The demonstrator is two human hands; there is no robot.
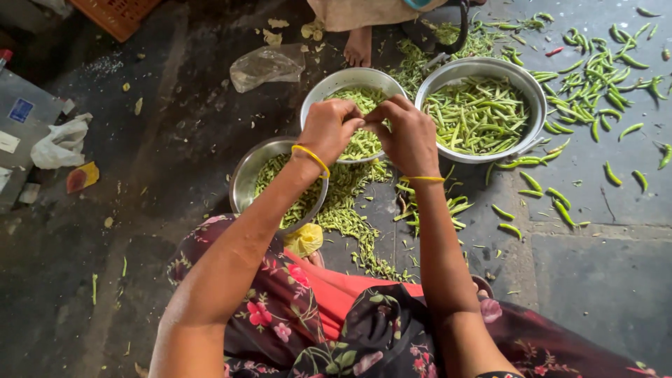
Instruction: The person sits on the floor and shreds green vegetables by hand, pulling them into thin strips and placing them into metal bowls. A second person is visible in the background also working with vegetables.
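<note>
What the fingers pinch is hard to see: the left hand (327, 129) and the right hand (408, 136) meet fingertip to fingertip and cover it, so I cannot tell if a chilli is between them. Both hands are closed narrow, thumbs and fingers pressed together, wrists bent down, each with a yellow bangle (311, 157). They hover over the middle bowl (318, 91), which holds small green pieces. The forearms come from the bottom edge, and the elbows are cut off. The left bowl (241, 178) is partly hidden under the left forearm. The right bowl (535, 94) is full of green chillies. More chillies (595, 73) lie loose on the floor (602, 280) on the right. At the top, another person's bare foot (358, 47) shows, the body cut off.
</note>
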